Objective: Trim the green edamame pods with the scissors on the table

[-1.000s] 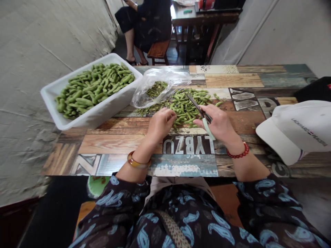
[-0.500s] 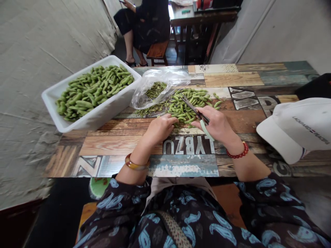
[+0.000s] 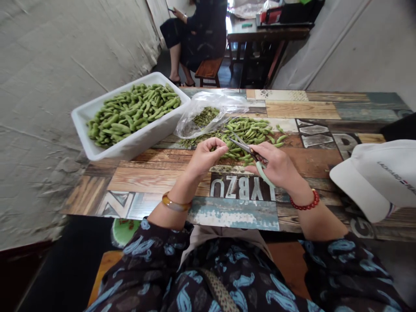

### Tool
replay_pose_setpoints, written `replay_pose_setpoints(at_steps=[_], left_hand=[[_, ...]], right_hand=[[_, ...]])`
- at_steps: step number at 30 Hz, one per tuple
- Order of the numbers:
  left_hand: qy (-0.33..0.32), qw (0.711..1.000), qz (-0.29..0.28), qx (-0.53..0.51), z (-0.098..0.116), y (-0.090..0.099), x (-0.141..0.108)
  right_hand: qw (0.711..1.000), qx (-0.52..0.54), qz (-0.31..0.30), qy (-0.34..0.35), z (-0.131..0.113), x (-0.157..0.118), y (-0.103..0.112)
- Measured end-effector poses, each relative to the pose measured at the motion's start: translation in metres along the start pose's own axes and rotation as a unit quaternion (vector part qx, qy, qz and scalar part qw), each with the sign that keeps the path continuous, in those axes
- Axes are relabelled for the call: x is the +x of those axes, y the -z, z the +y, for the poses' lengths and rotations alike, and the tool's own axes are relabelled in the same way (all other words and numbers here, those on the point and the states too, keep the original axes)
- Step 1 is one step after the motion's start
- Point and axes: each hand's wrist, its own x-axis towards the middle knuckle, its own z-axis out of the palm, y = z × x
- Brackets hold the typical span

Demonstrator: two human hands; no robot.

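Observation:
My left hand (image 3: pixel 207 157) is raised a little at the near left side of a heap of green edamame pods (image 3: pixel 250 129), fingers and thumb pinched together. They close on a pod that is mostly hidden; only a bit of green shows. In my right hand (image 3: pixel 276 162) is a pair of scissors (image 3: pixel 244 145) with pale green handles. Its blades are parted and point left over the heap, towards my left hand. Beyond my left hand, a clear plastic bag (image 3: pixel 229 106) lies open with small green trimmings (image 3: pixel 206 116) in it.
A white tub (image 3: pixel 136 141) full of pods stands at the left, near the wall. A white cap (image 3: pixel 373 173) rests at the right of the patterned table (image 3: pixel 156 177). Behind, a person (image 3: pixel 201 34) sits on a wooden stool (image 3: pixel 209 68) by another table (image 3: pixel 269 32).
My left hand has risen from the heap's near edge, its fingers now pinched. The scissor blades have spread apart. The whole view has shifted slightly, so things sit further right.

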Motion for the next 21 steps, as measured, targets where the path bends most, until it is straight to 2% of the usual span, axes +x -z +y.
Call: replay_pose_setpoints(at_steps=[9,21], left_hand=[[-0.081,0.991,-0.014,0.101,-0.0059,-0.0019,0.002],[-0.081,0.989,-0.009,0.124,-0.0063,0.0003,0.0022]], right_hand=[[1.0,0.004,-0.027,0.014,-0.0067,0.0007,-0.0005],[0.999,-0.024,-0.036,0.01,-0.0067,-0.0007,0.0012]])
